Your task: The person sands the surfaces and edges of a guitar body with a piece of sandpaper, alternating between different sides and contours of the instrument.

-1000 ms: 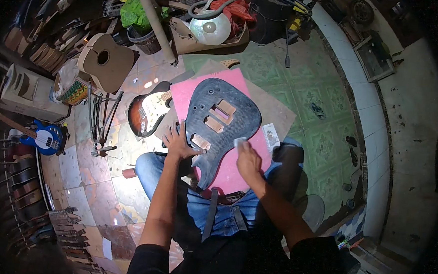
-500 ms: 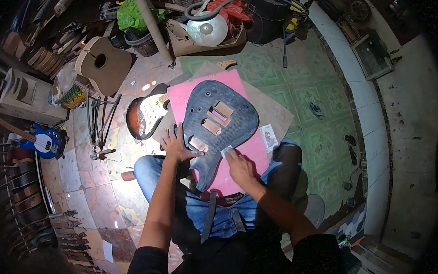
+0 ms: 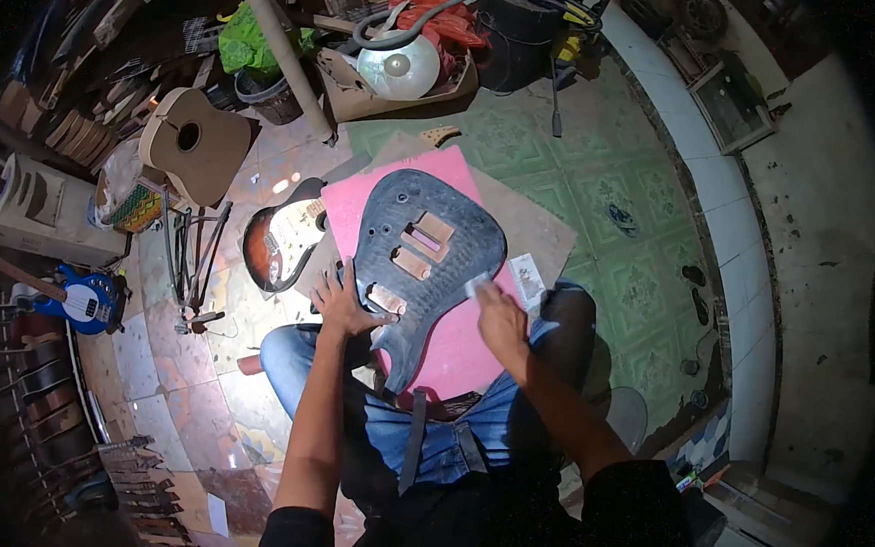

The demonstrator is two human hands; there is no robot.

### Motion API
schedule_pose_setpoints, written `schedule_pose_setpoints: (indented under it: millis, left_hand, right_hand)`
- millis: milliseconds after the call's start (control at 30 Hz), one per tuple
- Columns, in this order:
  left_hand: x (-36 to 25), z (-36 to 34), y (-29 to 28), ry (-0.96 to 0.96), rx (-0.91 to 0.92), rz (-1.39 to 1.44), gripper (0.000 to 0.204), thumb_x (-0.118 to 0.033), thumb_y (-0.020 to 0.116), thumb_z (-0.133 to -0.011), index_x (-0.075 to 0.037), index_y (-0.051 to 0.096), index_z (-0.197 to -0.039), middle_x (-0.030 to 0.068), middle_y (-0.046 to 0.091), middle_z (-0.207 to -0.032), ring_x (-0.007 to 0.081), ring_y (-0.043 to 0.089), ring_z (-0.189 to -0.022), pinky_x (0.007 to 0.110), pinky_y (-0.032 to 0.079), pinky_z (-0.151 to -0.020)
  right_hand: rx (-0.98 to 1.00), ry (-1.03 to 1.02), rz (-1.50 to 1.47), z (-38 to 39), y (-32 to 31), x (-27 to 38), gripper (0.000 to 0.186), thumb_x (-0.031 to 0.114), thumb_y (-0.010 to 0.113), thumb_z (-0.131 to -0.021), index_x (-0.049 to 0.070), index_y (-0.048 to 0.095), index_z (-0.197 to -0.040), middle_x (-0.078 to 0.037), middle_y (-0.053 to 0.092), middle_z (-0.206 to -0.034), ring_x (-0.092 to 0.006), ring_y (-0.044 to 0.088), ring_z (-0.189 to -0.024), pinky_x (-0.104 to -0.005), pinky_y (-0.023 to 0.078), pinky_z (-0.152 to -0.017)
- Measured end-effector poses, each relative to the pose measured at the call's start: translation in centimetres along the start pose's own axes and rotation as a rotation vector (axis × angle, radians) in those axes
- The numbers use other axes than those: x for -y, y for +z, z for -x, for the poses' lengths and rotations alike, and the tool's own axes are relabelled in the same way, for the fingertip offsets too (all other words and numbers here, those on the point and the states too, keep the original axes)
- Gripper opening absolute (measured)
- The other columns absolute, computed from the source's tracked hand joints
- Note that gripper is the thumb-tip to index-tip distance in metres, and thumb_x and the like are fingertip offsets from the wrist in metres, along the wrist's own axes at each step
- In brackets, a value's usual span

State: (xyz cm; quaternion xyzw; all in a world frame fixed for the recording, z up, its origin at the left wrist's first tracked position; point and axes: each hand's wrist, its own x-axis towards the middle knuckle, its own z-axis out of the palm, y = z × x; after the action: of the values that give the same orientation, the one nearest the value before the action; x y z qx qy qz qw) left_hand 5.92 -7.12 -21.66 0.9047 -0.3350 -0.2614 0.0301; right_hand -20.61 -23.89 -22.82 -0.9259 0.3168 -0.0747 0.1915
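Left hand [image 3: 343, 306] lay flat, fingers spread, pinning the dark guitar body [image 3: 421, 263] on the pink mat [image 3: 468, 341] across our lap. Body hadn't shifted. Right hand [image 3: 501, 318], closed on a pale sanding pad [image 3: 477, 285], had slid back up to the body's right edge; we judged it mid-stroke, sanding ongoing.

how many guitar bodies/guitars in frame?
4. Dark guitar body on the pink board under both hands; sunburst electric to its left; unfinished acoustic body upper left; blue guitar at the left edge. The dark racks may hide more.
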Motion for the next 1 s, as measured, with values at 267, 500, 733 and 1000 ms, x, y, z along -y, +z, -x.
schedule_pose_setpoints:
  millis: [267, 500, 733, 1000]
  left_hand:
    - [0.0, -0.3, 0.6, 0.038, -0.030, 0.052, 0.163, -0.077, 0.089, -0.039, -0.018, 0.004, -0.165, 0.0279, 0.015, -0.166, 0.0503, 0.009, -0.153, 0.067, 0.004, -0.120]
    - [0.0, -0.6, 0.8, 0.050, -0.033, 0.027, 0.165, -0.076, 0.089, -0.038, -0.016, 0.002, -0.165, 0.0318, 0.015, -0.165, 0.0521, 0.006, -0.153, 0.068, 0.003, -0.119]
    - [0.4, -0.5, 0.8, 0.038, -0.039, 0.049, 0.165, -0.076, 0.090, -0.038, -0.019, 0.002, -0.165, 0.0288, 0.013, -0.166, 0.0516, 0.005, -0.153, 0.068, 0.003, -0.119]
    - [-0.5, -0.9, 0.8, 0.060, -0.032, 0.055, 0.165, -0.077, 0.089, -0.038, -0.017, 0.003, -0.165, 0.0300, 0.014, -0.165, 0.0522, 0.008, -0.153, 0.068, 0.004, -0.119]
  right_hand:
    - [-0.141, 0.100, 0.120, -2.4, -0.4, -2.8, 0.039, 0.003, 0.050, -0.089, 0.003, 0.066, -0.125, -0.015, 0.064, -0.130, -0.0383, 0.066, -0.103, -0.0478, 0.054, -0.090]
    - [-0.211, 0.073, 0.126, -4.3, 0.0, -4.5, 0.041, 0.004, 0.053, -0.087, 0.007, 0.066, -0.125, -0.012, 0.063, -0.133, -0.0338, 0.066, -0.104, -0.0444, 0.054, -0.089]
    - [-0.221, 0.075, 0.121, -3.2, 0.6, -3.5, 0.039, 0.004, 0.054, -0.087, 0.004, 0.066, -0.125, -0.012, 0.063, -0.132, -0.0335, 0.066, -0.107, -0.0449, 0.053, -0.091]
    - [-0.259, 0.094, 0.119, -7.4, -0.4, -5.7, 0.041, 0.001, 0.054, -0.087, 0.005, 0.065, -0.126, -0.014, 0.062, -0.134, -0.0355, 0.065, -0.111, -0.0444, 0.053, -0.095]
